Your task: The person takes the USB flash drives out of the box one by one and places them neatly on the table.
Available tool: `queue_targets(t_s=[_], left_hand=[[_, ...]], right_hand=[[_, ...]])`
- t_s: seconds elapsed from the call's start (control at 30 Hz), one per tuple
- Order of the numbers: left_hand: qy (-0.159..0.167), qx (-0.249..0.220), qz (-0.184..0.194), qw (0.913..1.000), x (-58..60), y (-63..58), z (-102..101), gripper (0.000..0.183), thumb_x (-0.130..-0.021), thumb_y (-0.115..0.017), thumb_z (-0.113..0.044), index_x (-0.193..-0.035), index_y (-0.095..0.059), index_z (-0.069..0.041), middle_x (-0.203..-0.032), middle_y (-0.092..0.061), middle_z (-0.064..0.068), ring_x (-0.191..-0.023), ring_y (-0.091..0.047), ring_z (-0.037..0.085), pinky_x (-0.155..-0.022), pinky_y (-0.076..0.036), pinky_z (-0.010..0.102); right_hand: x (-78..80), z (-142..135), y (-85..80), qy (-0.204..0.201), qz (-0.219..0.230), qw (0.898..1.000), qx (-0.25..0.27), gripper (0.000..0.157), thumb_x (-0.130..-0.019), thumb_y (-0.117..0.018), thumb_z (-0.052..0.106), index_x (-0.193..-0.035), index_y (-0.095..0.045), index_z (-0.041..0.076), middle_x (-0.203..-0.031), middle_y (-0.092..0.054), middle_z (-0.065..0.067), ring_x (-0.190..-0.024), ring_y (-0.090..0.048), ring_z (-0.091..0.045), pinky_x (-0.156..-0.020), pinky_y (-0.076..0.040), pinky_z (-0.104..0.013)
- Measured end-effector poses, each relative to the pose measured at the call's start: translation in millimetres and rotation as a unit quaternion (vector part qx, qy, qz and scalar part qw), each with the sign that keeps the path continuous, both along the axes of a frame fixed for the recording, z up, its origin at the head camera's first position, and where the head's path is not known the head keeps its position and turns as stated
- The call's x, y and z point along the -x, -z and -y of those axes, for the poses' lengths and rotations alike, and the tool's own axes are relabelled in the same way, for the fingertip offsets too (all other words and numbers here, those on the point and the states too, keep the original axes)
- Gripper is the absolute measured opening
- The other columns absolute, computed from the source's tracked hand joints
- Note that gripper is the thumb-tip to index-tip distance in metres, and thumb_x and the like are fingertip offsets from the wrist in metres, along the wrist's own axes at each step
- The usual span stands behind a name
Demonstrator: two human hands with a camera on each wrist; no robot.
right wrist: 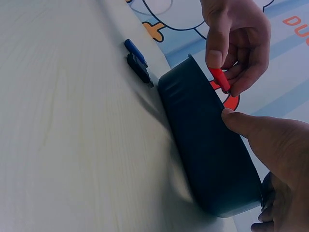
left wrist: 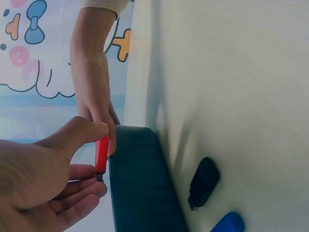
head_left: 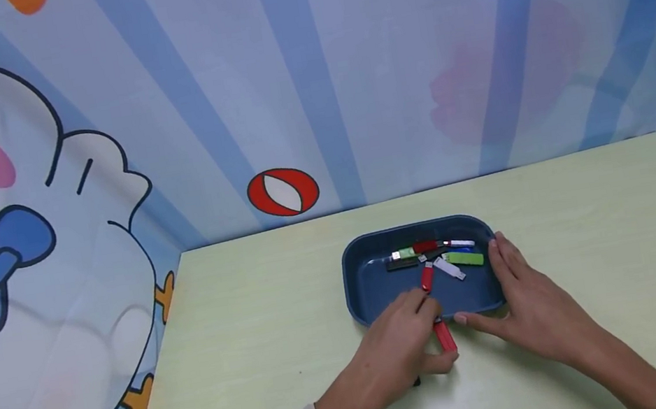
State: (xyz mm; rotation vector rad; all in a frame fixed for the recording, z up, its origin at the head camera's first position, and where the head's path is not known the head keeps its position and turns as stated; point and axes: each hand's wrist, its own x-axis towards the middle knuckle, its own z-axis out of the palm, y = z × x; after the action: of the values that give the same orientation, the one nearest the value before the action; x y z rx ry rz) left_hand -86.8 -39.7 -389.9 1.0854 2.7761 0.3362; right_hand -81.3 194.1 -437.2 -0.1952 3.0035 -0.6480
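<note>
My left hand [head_left: 396, 346] pinches a red USB stick [head_left: 445, 337] between thumb and fingers, just above the front rim of a dark blue tray [head_left: 373, 296]. In the left wrist view the red stick's metal plug points down toward the fingers. Flat against the tray's right wall lie the straight fingers of my right hand [head_left: 541, 310], its thumb touching the front rim. Inside the tray are several USB sticks, among them a green one [head_left: 463, 258], a white one [head_left: 450, 269], another red one [head_left: 427, 277] and a black one [head_left: 400, 264].
On the pale tabletop [head_left: 257, 328], in front of the tray, lie a black USB stick [left wrist: 205, 179] and a blue one [left wrist: 229, 223]; the left hand mostly hides them in the head view. A striped blue cartoon backdrop [head_left: 311, 94] stands behind the table.
</note>
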Motion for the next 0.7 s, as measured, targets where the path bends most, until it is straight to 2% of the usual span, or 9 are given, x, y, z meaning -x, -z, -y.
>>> queue_targets(t_s=[0.17,0.3,0.43,0.7], left_hand=[[0.001,0.005,0.034,0.9994,-3.9,3.6,1,0.056,-0.09,-0.086,-0.045,-0.134,-0.068,-0.016,-0.128,-0.066,-0.002,-0.116,-0.06,0.009,-0.1,-0.054,0.022],[0.004,0.003,0.05,0.9988,-7.3,6.8,3,0.058,-0.089,-0.086,-0.047,-0.135,-0.067,-0.017,-0.13,-0.066,-0.004,-0.118,-0.06,0.009,-0.102,-0.054,0.022],[0.011,0.006,0.049,0.9987,-9.7,9.8,6,0.057,-0.089,-0.085,-0.046,-0.135,-0.067,-0.017,-0.128,-0.066,-0.005,-0.115,-0.06,0.008,-0.101,-0.054,0.021],[0.019,0.017,0.019,0.9995,-13.9,18.6,12,0.053,-0.088,-0.088,-0.043,-0.128,-0.069,-0.014,-0.115,-0.067,-0.004,-0.102,-0.06,0.005,-0.092,-0.054,0.017]], right_hand=[[0.4,-1,-0.3,0.002,-0.002,1.0,0.005,0.138,-0.081,-0.064,0.088,-0.166,-0.012,-0.008,-0.175,-0.009,-0.031,-0.158,-0.023,-0.053,-0.113,-0.04,-0.069],[0.2,0,0.4,0.003,-0.001,1.0,0.006,0.138,-0.081,-0.066,0.087,-0.166,-0.012,-0.008,-0.174,-0.009,-0.031,-0.158,-0.022,-0.053,-0.113,-0.04,-0.069],[0.0,0,0.5,0.004,-0.001,1.0,0.003,0.136,-0.082,-0.067,0.084,-0.165,-0.013,-0.009,-0.174,-0.008,-0.031,-0.159,-0.021,-0.053,-0.114,-0.039,-0.069],[-0.2,1,0.7,0.003,-0.002,1.0,0.001,0.135,-0.083,-0.069,0.082,-0.165,-0.013,-0.01,-0.174,-0.009,-0.032,-0.159,-0.021,-0.053,-0.114,-0.039,-0.069]])
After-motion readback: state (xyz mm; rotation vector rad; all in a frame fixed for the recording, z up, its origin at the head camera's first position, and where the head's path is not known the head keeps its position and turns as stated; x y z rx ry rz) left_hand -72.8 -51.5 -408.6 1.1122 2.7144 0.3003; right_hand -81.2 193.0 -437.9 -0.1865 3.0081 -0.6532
